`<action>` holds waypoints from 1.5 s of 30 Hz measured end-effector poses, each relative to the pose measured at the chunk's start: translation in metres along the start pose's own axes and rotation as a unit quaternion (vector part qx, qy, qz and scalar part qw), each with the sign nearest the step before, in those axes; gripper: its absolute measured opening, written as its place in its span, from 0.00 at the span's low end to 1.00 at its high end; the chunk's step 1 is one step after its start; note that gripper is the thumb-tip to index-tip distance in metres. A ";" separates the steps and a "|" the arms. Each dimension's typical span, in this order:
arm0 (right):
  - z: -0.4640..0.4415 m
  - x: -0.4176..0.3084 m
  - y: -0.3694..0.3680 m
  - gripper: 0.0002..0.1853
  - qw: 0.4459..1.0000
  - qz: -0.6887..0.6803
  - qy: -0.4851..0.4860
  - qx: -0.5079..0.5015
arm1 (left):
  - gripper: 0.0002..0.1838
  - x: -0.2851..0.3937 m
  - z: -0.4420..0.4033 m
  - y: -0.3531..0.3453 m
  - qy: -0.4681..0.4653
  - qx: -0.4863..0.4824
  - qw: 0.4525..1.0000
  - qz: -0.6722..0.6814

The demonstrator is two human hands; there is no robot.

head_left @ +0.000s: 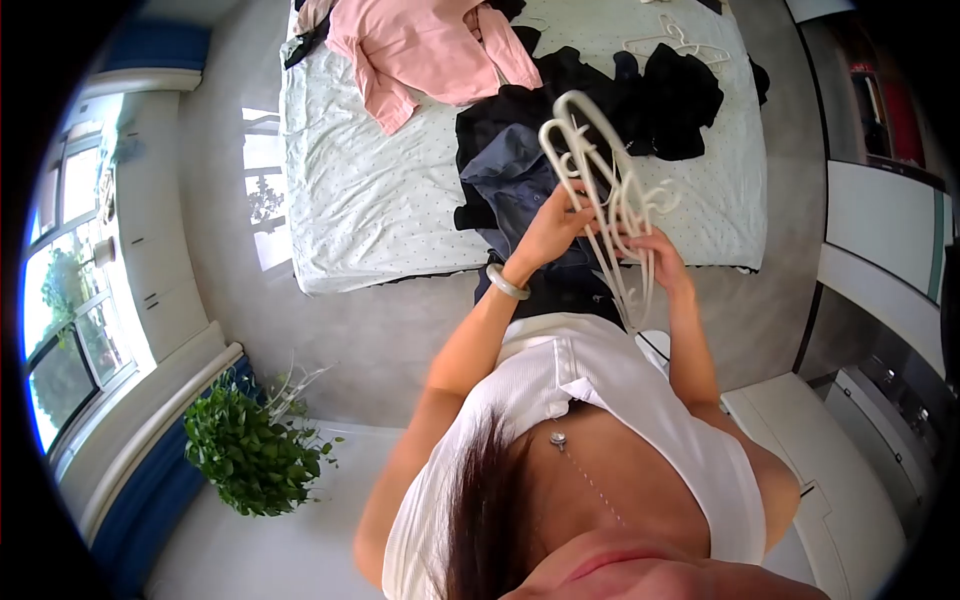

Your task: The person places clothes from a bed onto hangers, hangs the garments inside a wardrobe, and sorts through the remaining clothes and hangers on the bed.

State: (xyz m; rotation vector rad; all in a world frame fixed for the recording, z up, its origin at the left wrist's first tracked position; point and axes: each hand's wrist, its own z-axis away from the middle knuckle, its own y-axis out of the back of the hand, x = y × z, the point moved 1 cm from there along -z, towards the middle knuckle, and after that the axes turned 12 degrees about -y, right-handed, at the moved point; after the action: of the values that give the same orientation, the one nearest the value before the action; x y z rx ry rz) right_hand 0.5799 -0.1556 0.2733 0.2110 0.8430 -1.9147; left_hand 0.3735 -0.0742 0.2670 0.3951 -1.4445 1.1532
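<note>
Several white plastic hangers (600,160) are bunched together in front of my body, above the near edge of the bed. My left hand (555,228), with a pale bangle at the wrist, has its fingers wrapped round the left side of the bunch. On the right side, my right hand (655,258) grips the lower part of the same hangers. Behind them lie dark clothes (590,95) and a grey-blue garment (500,165). A pink shirt (420,45) is spread further left on the bed.
The bed (360,220) has a white sheet. More white hangers (690,45) lie at its far right. A leafy plant (250,445) stands at lower left, near the window (75,300). White cabinets (820,480) are at lower right.
</note>
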 end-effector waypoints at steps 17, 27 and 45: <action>-0.160 -0.032 0.271 0.38 0.887 -0.232 0.053 0.396 | 0.21 -0.024 0.115 0.046 0.141 0.120 0.929 -0.320; -0.286 0.067 0.147 0.35 0.882 -0.290 -0.257 0.269 | 0.20 -0.017 0.141 0.028 0.142 0.238 0.915 -0.292; 0.032 -0.200 0.057 0.25 0.912 -0.071 0.215 -0.341 | 0.21 -0.016 0.126 0.025 0.090 0.187 0.920 -0.332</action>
State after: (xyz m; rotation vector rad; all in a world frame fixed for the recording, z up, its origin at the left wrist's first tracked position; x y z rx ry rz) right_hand 0.7326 -0.0459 0.3671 0.1430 1.8113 -1.6031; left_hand 0.2873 -0.1712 0.2647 0.9402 -0.8112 0.8632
